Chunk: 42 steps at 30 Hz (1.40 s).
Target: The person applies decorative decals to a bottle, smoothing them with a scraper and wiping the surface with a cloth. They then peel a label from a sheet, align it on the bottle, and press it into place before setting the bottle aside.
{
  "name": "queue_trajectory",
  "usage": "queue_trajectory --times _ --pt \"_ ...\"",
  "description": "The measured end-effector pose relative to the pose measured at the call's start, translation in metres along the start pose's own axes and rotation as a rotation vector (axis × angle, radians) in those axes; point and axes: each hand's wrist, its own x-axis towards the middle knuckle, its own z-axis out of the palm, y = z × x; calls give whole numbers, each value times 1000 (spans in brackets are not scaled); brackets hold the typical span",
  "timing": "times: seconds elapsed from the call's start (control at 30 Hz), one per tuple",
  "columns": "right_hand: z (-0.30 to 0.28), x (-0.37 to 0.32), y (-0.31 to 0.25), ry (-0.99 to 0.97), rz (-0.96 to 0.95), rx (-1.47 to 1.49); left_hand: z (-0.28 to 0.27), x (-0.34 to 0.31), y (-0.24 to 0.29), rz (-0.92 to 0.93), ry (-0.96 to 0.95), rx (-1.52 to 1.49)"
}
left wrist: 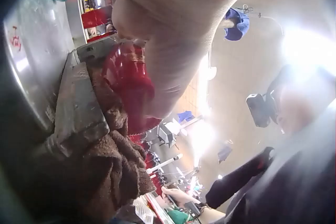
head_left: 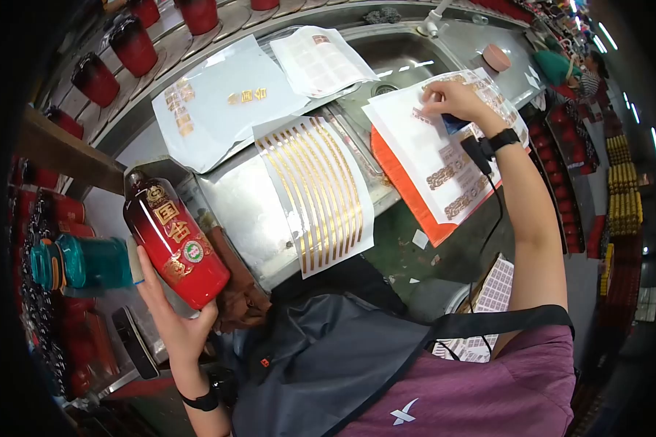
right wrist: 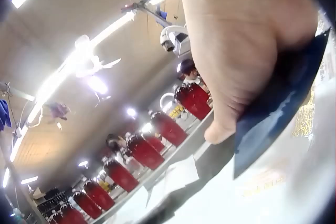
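Note:
A red glass bottle (head_left: 178,244) with a dark neck, gold characters and a small green-and-white emblem lies tilted at the left of the metal counter. My left hand (head_left: 173,313) grips it near the base, thumb at the bottom end and fingers along the side. On the right, my right hand (head_left: 452,100) is over a white sheet of gold decals (head_left: 444,156), fingertips bent down at the sheet's printed pieces. Within that hand is a dark blue flat, flexible scraper-like piece (right wrist: 283,106), partly hidden by the palm. Whether the fingertips also pinch a decal, I cannot tell.
A sheet of gold strips (head_left: 317,197) lies mid-counter, with a sheet of loose gold characters (head_left: 219,102) behind it. Beyond are a sink (head_left: 397,62) and a row of red bottles (head_left: 133,47). A teal jar (head_left: 87,262) and a brown cloth (left wrist: 113,176) are near the left hand.

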Motion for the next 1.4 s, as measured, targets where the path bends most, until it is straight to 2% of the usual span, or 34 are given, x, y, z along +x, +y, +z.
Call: queue_trajectory --times 0.07,0.23,0.37,0.43,0.47,0.63,0.7,0.73,0.77,0.83,0.9,0.97,1.03,1.13,1.17,1.23,1.3,1.37,1.4 --pt "0 7 -16 48 -164 -103 0 -3 -2 22 25 3" --pt "-4 34 -41 -69 -186 -36 5 3 -4 26 40 25" --pt "8 44 -62 -152 -329 -106 5 2 -5 31 27 36" --pt "11 45 -76 -130 -389 -153 4 3 -4 36 31 26" --pt "11 46 -84 -116 -355 -150 4 4 -3 41 36 16" --pt "8 70 -79 4 -414 -110 7 0 -6 -51 62 -60" --pt "7 68 -81 169 -492 -125 17 -6 -20 -137 46 -384" --pt "6 62 -90 187 -510 -89 20 -5 -23 -93 42 -363" --pt "7 51 -110 201 -532 -49 22 -4 -27 -55 38 -335" --pt "10 10 -179 177 -463 -175 22 -2 -31 -21 76 -335" --pt "26 -31 -233 78 -530 -4 20 0 -29 -11 95 -345" --pt "48 -68 -273 -39 -669 207 17 0 -27 -12 99 -331" --pt "62 -100 -315 -140 -812 296 11 1 -23 -7 99 -259" --pt "82 -123 -356 -260 -880 505 6 -1 -19 -4 84 -175" --pt "90 -127 -365 -263 -878 499 6 -1 -18 -18 80 -150" --pt "110 -134 -382 -432 -590 1033 10 -2 -18 38 156 -147" --pt "124 -128 -387 -425 -563 1034 10 -4 -18 -6 127 -150" --pt "141 -119 -381 -371 -346 1214 6 -6 -22 -39 74 -177" --pt "149 -115 -371 -357 -336 1242 3 -6 -25 35 84 -276"
